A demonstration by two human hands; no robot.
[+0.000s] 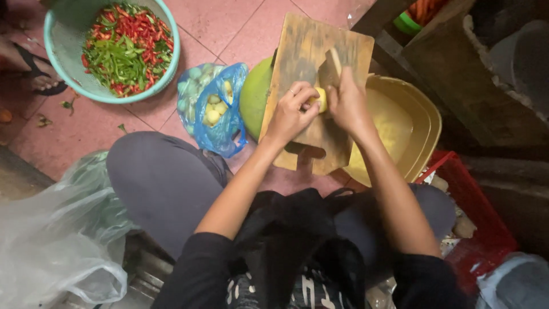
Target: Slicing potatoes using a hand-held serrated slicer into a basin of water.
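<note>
The left hand (293, 111) is pinching a small yellow piece (320, 100) between its fingertips, pressing it onto the wooden cutting board (306, 51). The right hand (347, 103) is closing around a knife (331, 66), its blade resting against that piece. The board is lying across a yellow basin (420, 123) holding pale yellow bits. A blue plastic bag (220, 114) beside the board is holding more yellow pieces. A teal bowl (166, 71) farther off is carrying chopped red and green chillies (126, 48).
</note>
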